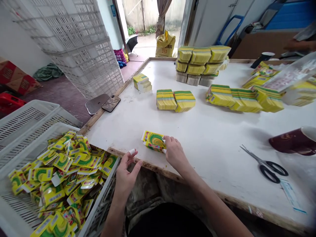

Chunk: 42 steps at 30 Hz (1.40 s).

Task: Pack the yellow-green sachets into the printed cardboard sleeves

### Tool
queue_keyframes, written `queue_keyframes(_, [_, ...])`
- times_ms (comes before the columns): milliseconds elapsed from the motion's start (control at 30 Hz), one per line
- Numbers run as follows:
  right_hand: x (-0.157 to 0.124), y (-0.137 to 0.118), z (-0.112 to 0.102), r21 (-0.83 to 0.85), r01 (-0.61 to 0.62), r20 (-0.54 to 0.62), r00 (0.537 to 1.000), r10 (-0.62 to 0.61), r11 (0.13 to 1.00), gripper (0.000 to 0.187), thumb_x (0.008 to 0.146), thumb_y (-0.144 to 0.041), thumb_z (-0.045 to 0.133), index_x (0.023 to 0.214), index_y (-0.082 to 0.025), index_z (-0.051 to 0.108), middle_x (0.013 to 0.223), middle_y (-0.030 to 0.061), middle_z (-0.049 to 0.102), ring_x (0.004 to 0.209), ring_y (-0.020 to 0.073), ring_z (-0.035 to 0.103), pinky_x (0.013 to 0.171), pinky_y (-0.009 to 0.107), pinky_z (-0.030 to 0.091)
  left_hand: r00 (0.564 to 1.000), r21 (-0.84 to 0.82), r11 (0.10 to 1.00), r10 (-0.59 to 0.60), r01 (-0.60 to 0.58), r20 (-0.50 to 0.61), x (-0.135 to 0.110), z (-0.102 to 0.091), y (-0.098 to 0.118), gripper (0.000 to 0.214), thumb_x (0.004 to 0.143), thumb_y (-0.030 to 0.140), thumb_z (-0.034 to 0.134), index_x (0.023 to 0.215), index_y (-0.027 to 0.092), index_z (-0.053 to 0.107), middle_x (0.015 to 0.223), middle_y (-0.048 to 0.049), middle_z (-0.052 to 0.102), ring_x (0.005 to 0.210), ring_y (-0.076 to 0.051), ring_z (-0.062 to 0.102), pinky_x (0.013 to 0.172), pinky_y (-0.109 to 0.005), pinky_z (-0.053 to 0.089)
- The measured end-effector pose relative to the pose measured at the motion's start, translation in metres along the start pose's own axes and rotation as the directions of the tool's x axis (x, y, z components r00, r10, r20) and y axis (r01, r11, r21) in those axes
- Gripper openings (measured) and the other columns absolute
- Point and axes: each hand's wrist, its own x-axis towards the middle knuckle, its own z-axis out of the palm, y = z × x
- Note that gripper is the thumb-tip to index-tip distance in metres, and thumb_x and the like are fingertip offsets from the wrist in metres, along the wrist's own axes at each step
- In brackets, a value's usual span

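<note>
A small yellow-and-green printed carton (153, 141) lies on its side on the white table near the front edge. My right hand (174, 149) grips its right end between thumb and fingers. To the left of the carton, at the table's wooden edge, my left hand (127, 172) holds nothing, its fingers apart. White wrapping covers one of its fingertips. Below and left of that hand, a white plastic crate (14, 209) is heaped with cartons (61, 161) of the same print.
Bundles of flat yellow cartons (175, 100) stand mid-table, with a taller stack (202, 62) behind. A phone (111, 103) lies at the left edge. Scissors (268, 166) and a dark mug (291, 141) are at right. Stacked white crates (81, 49) rise at left. Another person's hand (300, 44) shows far right.
</note>
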Motion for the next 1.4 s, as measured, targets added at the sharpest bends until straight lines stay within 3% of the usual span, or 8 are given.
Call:
queue_keyframes(167, [-0.013, -0.008, 0.000, 0.292, -0.027, -0.024, 0.999, 0.036, 0.956, 0.043, 0.074, -0.001, 0.048, 0.111, -0.021, 0.038, 0.086, 0.0011, 0.055, 0.078, 0.0174, 0.056, 0.071, 0.031, 0.048, 0.985, -0.307, 0.947, -0.136, 0.098, -0.105, -0.005, 0.017, -0.004, 0.050, 0.071, 0.039, 0.076, 0.112, 0.020, 0.053, 0.112, -0.0100, 0.063, 0.104, -0.021, 0.063, 0.090, -0.037, 0.051])
queue_keyframes(300, [-0.040, -0.037, 0.003, 0.807, -0.110, 0.167, 0.985, -0.046, 0.580, 0.043, 0.073, -0.006, 0.054, 0.110, -0.024, 0.040, 0.089, -0.0007, 0.055, 0.075, 0.0132, 0.057, 0.066, 0.026, 0.048, 0.972, -0.630, 0.772, -0.202, 0.084, -0.118, -0.009, 0.034, 0.012, 0.056, 0.073, 0.053, 0.068, 0.119, 0.025, 0.051, 0.119, -0.0090, 0.061, 0.109, -0.025, 0.060, 0.088, -0.037, 0.052])
queue_keyframes(433, [-0.057, -0.063, 0.002, 0.903, -0.236, 0.302, 0.943, -0.141, 0.359, 0.039, 0.072, -0.012, 0.064, 0.103, -0.023, 0.044, 0.087, -0.0014, 0.055, 0.073, 0.0125, 0.054, 0.065, 0.026, 0.046, 0.982, -0.806, 0.591, -0.158, 0.009, -0.106, -0.006, 0.041, 0.041, 0.043, 0.082, 0.057, 0.051, 0.104, 0.022, 0.060, 0.092, -0.0056, 0.061, 0.090, -0.022, 0.062, 0.081, -0.036, 0.053])
queue_keyframes(533, [-0.057, -0.068, -0.001, 0.872, -0.202, 0.273, 0.957, -0.098, 0.446, 0.036, 0.067, -0.013, 0.070, 0.095, -0.021, 0.049, 0.080, -0.0031, 0.051, 0.070, 0.0123, 0.048, 0.063, 0.025, 0.042, 0.972, -0.813, 0.576, -0.137, -0.080, -0.192, -0.004, 0.045, 0.051, 0.036, 0.083, 0.056, 0.049, 0.089, 0.022, 0.059, 0.076, -0.0004, 0.049, 0.072, -0.014, 0.053, 0.072, -0.027, 0.051])
queue_keyframes(667, [-0.052, -0.062, -0.002, 0.835, -0.252, 0.342, 0.934, -0.102, 0.489, 0.032, 0.065, -0.016, 0.075, 0.087, -0.020, 0.051, 0.073, -0.0050, 0.050, 0.063, 0.0110, 0.044, 0.055, 0.023, 0.038, 0.959, -0.712, 0.700, -0.163, -0.052, -0.231, -0.005, 0.052, 0.047, 0.041, 0.082, 0.062, 0.048, 0.092, 0.024, 0.056, 0.077, 0.0001, 0.049, 0.070, -0.014, 0.052, 0.069, -0.026, 0.050])
queue_keyframes(1067, [-0.055, -0.065, 0.006, 0.930, -0.361, 0.364, 0.931, -0.040, 0.070, 0.039, 0.064, -0.033, 0.083, 0.081, -0.020, 0.050, 0.075, -0.0050, 0.055, 0.063, 0.0086, 0.051, 0.060, 0.022, 0.042, 0.961, -0.590, 0.803, -0.087, -0.089, -0.263, 0.000, 0.053, 0.047, 0.081, 0.077, 0.083, 0.022, 0.110, 0.021, 0.062, 0.093, -0.0087, 0.070, 0.085, -0.025, 0.067, 0.069, -0.035, 0.054])
queue_keyframes(1267, [-0.037, -0.031, -0.020, 0.937, -0.222, 0.204, 0.975, 0.090, 0.272, 0.028, 0.069, -0.026, 0.079, 0.082, -0.021, 0.054, 0.069, -0.0055, 0.053, 0.061, 0.0094, 0.050, 0.056, 0.022, 0.042, 0.964, -0.604, 0.791, -0.073, -0.099, -0.254, 0.016, 0.072, 0.046, 0.087, 0.079, 0.081, 0.007, 0.107, 0.023, 0.065, 0.097, -0.0092, 0.072, 0.102, -0.027, 0.066, 0.079, -0.037, 0.055])
queue_keyframes(1400, [-0.026, -0.003, -0.040, 0.941, -0.105, 0.025, 0.970, 0.242, 0.322, 0.027, 0.071, -0.027, 0.077, 0.082, -0.022, 0.053, 0.073, -0.0039, 0.056, 0.064, 0.0109, 0.055, 0.060, 0.024, 0.047, 0.964, -0.727, 0.687, -0.183, -0.014, -0.191, 0.032, 0.091, 0.048, 0.063, 0.087, 0.069, 0.031, 0.118, 0.020, 0.056, 0.108, -0.0113, 0.070, 0.105, -0.025, 0.066, 0.087, -0.038, 0.053])
